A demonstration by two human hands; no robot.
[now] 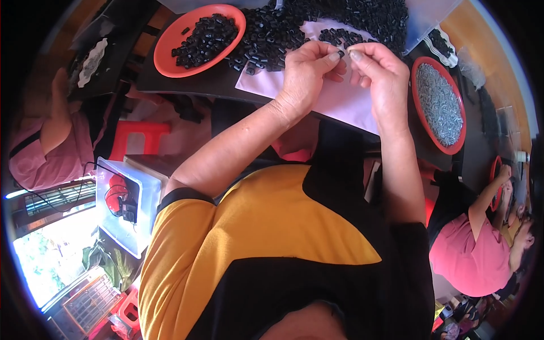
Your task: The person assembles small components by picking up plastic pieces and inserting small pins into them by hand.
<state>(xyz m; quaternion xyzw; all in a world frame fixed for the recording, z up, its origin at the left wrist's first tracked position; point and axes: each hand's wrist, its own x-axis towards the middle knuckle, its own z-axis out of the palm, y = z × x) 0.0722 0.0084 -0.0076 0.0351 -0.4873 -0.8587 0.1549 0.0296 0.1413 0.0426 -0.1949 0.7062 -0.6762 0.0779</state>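
"Small black piece [340, 54], upper middle of the frame: what holds it there?"

"The left hand [309, 68]. Thumb and index finger pinch it at their tips, so only a bit of it shows."

"And the right hand [384, 71]?"

"Just beside it, thumb and index fingertip brought together, the other fingers curled in. Whether anything sits in that pinch I cannot tell; it is too small."

"Why only the tips?"

"Probably because so small a piece leaves no room for a fuller grip, and a tip pinch should leave part of it exposed to the other hand."

"How are the arms set?"

"The left forearm [232, 136] slants up from the left toward the middle; the right forearm [395, 164] rises nearly straight. Both hands meet over the pale pink cloth [348, 110]."

"Why a cloth at all?"

"My guess is contrast: black parts would be hard to see against that dark table [195, 86]."

"And the supplies?"

"Loose black parts [266, 37] heap along the top, with more in the orange-red bowl [167, 48] at upper left. Silvery metal parts [439, 105] fill the oval-looking tray [454, 149] at right, likely placed for the right hand's reach."
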